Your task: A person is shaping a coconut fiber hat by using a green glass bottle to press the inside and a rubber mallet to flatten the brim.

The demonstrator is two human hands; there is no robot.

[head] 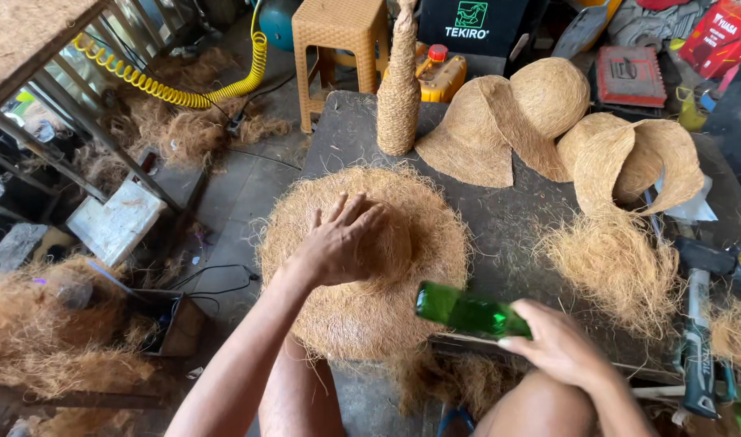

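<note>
A round hat of coconut fibre (pixel 362 316) lies on the dark worktable (pixel 508 210), its frayed brim hanging over the near edge. My left hand (pixel 342 243) rests flat on the hat's crown, fingers spread. My right hand (pixel 558 344) grips a green glass bottle (pixel 467 310) by its neck end, holding it on its side just above the right part of the brim. The bottle's base points left toward the crown.
Two finished fibre hats (pixel 500 121) (pixel 629 158) and a fibre-wrapped bottle shape (pixel 399 89) stand at the table's back. A loose fibre heap (pixel 617 267) lies right, beside a tool with a grey handle (pixel 698 340). A tan plastic stool (pixel 338 32) and yellow coiled hose (pixel 168 89) are behind.
</note>
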